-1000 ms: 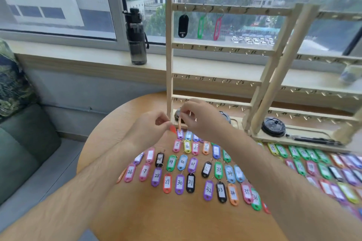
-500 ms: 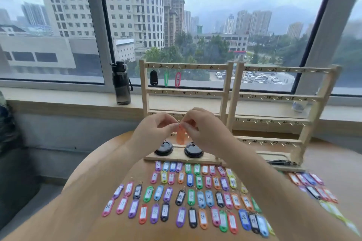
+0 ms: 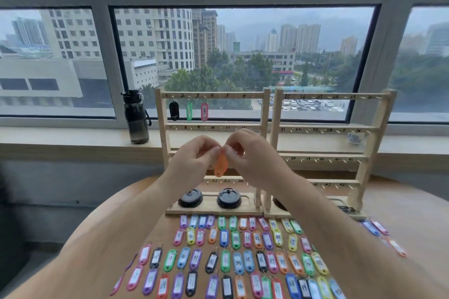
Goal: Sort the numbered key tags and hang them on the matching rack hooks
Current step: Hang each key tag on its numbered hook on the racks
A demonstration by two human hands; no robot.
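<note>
Key tags [image 3: 233,262], numbered. Status: early.

Hung: 3, on the left rack [image 3: 164,143], top rail, left end. These are a black tag [image 3: 174,110], a green tag [image 3: 189,111] and a pink tag [image 3: 204,111] reading 3. Every other hook seen on it and on the right rack [image 3: 374,143] is bare.

Left to hang: dozens, loose in rows on the table [image 3: 401,206], from the rack bases toward the near edge.

Item in hand: 1 orange tag [image 3: 221,165], held in the air in front of the left rack's lower rails, above the table's far edge. Its number is not readable. Left hand [image 3: 192,160] and right hand [image 3: 252,155] meet at its top end, thumb and forefinger of each closed on it there. The tag's body hangs free below the fingertips.

Judged step: readying its ring for a hook.
</note>
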